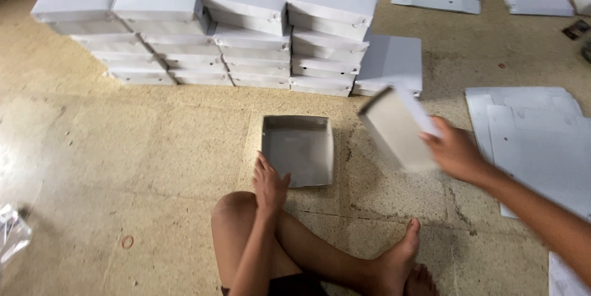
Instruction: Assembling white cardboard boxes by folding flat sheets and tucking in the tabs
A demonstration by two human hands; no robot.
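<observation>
Four stacks of closed white boxes (pixel 209 25), four boxes visible in each, sixteen in all; one further closed box (pixel 391 65) beside them. One open grey box tray (pixel 298 150). One box lid (pixel 397 128), held aloft. Two hands: left hand (pixel 269 185), right hand (pixel 455 151). One red rubber band (pixel 127 242).

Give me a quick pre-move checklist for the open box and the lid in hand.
1. Open box lies flat on the floor, mouth up: ok.
2. Left hand steadies its near left corner: ok.
3. Right hand grips the lid: ok, though blurred.
4. Lid level over the box: not ok; tilted, off to the right.
5. Box interior empty: ok.
6. Stacked boxes stand apart behind: ok.
</observation>
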